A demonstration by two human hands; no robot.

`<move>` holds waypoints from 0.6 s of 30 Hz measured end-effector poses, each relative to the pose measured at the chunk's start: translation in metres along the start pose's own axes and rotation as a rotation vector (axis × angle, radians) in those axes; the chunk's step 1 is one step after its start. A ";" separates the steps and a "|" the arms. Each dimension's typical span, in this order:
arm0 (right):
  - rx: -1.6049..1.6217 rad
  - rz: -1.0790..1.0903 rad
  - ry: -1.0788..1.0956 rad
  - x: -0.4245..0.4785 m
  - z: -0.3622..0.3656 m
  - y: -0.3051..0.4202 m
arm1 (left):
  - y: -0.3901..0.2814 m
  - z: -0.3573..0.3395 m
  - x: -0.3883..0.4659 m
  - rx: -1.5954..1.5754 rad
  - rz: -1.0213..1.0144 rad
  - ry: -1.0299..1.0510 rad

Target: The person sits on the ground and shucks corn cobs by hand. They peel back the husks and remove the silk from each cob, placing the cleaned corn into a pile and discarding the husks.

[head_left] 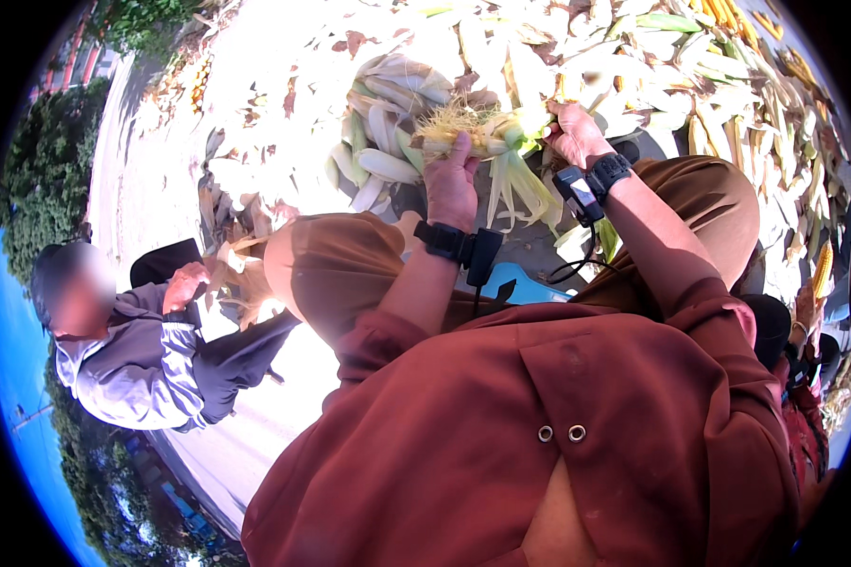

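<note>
My left hand (454,181) grips a corn cob (468,136) with pale kernels and tangled silk, its thumb lying over the cob. Pulled-back green husk leaves (518,184) hang from the cob's right end. My right hand (576,131) is closed near that end, at the stalk and husk; glare hides exactly what its fingers pinch. A heap of unhusked corn ears (386,138) lies just beyond my left hand. Loose husks (656,78) cover the ground past my right hand.
A person (135,347) sits at the left, a hand near dry husks (241,276). Another person's hand (805,312) at the right holds a yellow cob (822,269). More yellow cobs (727,18) lie at the upper right. A blue object (518,283) is between my legs.
</note>
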State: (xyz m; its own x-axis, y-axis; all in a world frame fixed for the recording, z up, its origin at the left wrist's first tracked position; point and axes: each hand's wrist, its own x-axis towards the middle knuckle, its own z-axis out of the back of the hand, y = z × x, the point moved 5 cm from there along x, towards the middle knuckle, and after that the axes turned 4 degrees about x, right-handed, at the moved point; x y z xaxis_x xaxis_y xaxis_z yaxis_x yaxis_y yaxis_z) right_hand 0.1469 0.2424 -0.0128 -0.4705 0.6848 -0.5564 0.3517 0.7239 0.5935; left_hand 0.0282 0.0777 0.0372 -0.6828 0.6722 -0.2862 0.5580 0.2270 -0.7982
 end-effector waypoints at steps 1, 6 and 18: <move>-0.047 -0.015 0.014 0.000 0.000 0.000 | -0.002 -0.002 -0.001 0.002 -0.013 -0.003; -0.187 -0.097 0.136 -0.012 -0.009 -0.003 | -0.025 0.005 0.001 -0.029 -0.047 0.056; -1.491 0.255 0.647 -0.084 -0.063 -0.023 | -0.019 0.018 0.009 0.045 0.040 -0.017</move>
State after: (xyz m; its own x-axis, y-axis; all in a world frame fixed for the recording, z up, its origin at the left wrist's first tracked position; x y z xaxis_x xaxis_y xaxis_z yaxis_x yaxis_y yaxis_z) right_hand 0.1276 0.1624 0.0568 -0.8999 0.3431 -0.2691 -0.3932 -0.3716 0.8410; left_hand 0.0027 0.0669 0.0405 -0.6688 0.6677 -0.3269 0.5635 0.1685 -0.8088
